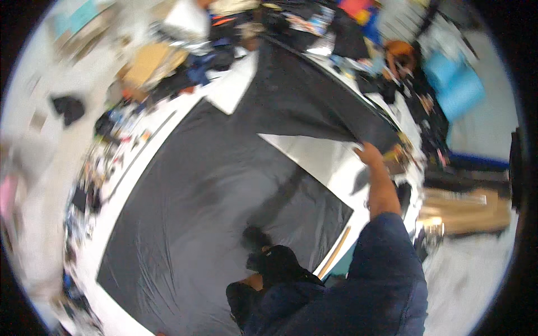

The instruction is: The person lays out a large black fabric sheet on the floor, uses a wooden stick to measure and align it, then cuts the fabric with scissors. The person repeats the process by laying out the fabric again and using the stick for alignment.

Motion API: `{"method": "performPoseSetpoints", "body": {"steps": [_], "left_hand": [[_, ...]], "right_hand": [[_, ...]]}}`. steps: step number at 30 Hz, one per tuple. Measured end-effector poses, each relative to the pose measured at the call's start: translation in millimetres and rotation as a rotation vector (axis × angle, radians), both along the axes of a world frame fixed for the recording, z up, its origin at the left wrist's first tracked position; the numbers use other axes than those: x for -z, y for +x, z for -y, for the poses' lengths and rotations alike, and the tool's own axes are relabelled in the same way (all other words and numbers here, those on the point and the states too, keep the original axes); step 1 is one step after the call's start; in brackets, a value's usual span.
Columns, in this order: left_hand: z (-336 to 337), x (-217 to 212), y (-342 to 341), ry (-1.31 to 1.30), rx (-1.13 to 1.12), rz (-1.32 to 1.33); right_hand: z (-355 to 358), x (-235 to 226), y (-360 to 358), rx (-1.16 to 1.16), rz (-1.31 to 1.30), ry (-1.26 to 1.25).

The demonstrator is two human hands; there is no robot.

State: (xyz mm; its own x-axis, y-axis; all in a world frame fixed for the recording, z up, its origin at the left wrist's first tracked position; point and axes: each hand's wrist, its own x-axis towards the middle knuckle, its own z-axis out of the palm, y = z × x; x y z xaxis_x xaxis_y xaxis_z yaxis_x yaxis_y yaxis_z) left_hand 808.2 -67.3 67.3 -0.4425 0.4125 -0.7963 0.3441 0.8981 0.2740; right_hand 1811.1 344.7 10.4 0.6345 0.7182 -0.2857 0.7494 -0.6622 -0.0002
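A large, creased black sheet (185, 196) with a slight sheen covers most of a white table (227, 92). At the right, my right hand (367, 154) grips its edge between closed fingers. From there the far part of the sheet is pulled up and folded over, baring a pale wedge of tabletop beneath it. My right arm, in a dark blue sleeve, reaches out from the lower right. A skin-coloured sliver at the bottom edge may belong to my left hand (161, 334), but its fingers do not show. A black shape (277, 263) at my body is too unclear to name.
Clutter lines the table's left and far sides, including a tan cardboard piece (148, 63). Blue rolls (454, 84) stand at the far right, above stacked brown cardboard (465, 213). A thin wooden strip (335, 252) lies along the table's near right edge.
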Motion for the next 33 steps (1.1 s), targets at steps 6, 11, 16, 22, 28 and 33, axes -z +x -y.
{"method": "performPoseSetpoints", "body": {"steps": [6,11,16,22,28,33], "left_hand": [[-123,12,-38,-0.021,-0.099,0.158],[-289,32,-94,0.057,0.102,0.185],[-494,44,-55,0.164,0.515,0.134],[-599,68,227,0.213,0.760,0.254],[-611,122,540,0.163,1.206,0.508],[-564,140,822,-0.305,1.007,0.812]], "right_hand": [[10,32,-16,0.180,-0.010,0.071],[-2,35,-34,0.319,-0.040,0.154],[-6,56,-47,0.339,-0.017,0.156],[27,61,-41,0.387,0.168,0.435],[10,33,12,0.673,0.314,0.924],[1,12,66,0.781,-0.114,1.180]]}}
